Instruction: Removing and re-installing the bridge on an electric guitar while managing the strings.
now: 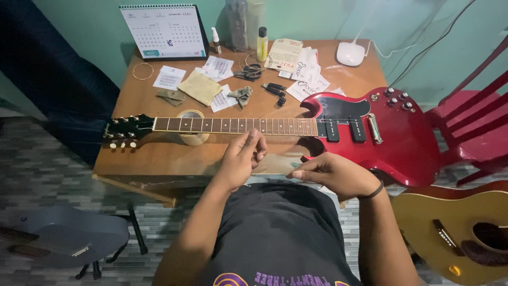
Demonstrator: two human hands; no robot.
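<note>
A red electric guitar (394, 132) lies flat across a wooden table (159, 156), its neck (235, 125) pointing left to a black headstock (126, 130). The neck rests on a roll of tape (193, 135). My left hand (241, 157) hovers just below the neck near the body, fingers pinched together as if on something very thin; I cannot tell what. My right hand (330, 172) sits at the table's near edge below the guitar body, fingers curled and pinched likewise.
Behind the guitar lie a yellow cloth (200, 87), paper packets (299, 66), scissors (248, 72), a black cutter (276, 91), a small yellow bottle (262, 44), a desk calendar (164, 30) and a white lamp base (350, 53). A red chair (476, 116) stands right; an acoustic guitar (455, 230) lower right.
</note>
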